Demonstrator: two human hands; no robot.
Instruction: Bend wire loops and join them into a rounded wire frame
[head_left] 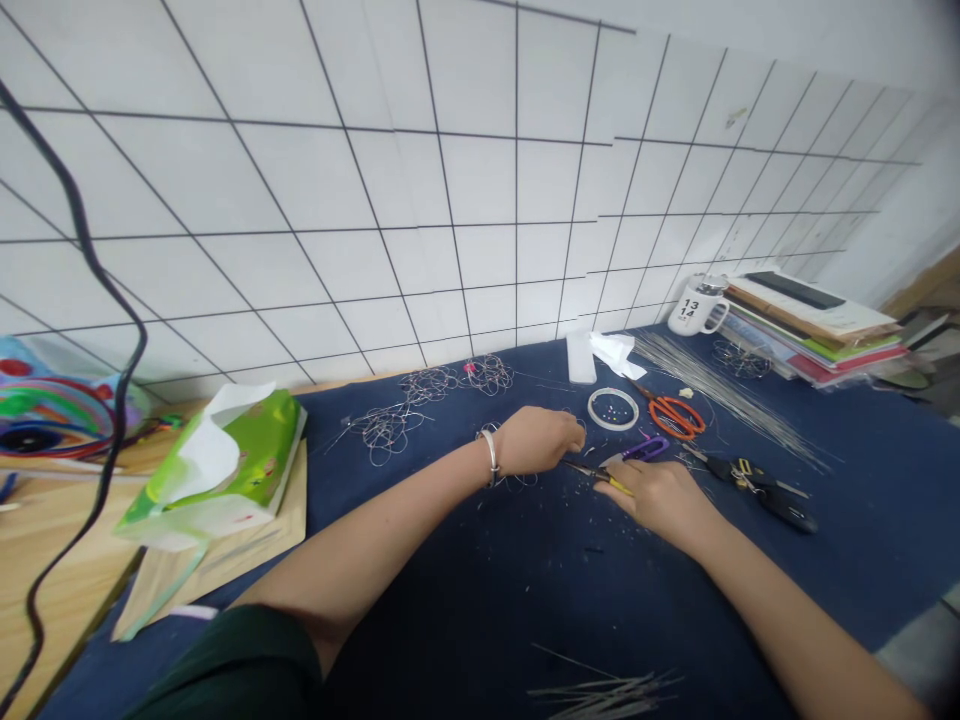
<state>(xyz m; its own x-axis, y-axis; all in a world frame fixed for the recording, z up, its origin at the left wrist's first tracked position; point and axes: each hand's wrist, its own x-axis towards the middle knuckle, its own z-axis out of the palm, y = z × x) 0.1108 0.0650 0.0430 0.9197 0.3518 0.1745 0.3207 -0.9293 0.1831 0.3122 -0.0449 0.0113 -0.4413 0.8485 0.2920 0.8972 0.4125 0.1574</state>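
My left hand [536, 440], a bangle at its wrist, is closed on a piece of thin bent wire [517, 480], whose loops show below and beside the fingers. My right hand [664, 500] grips yellow-handled pliers [592, 471], their jaws pointing left to the fingertips of my left hand. Whether the jaws touch the wire is too small to tell. Just beyond my right hand lie purple-handled snips [646, 449] and a round white dish [613, 410] with small beads. Orange-handled scissors [676, 417] rest behind them.
Tangled wire loops [386, 425] lie along the back left. Straight wires [735, 400] spread at the right, with more wires [607, 695] at the front. Black-handled pliers [757, 485], a mug [696, 305], stacked papers [817, 325] and a green tissue pack [225, 460] sit around the blue cloth [465, 600].
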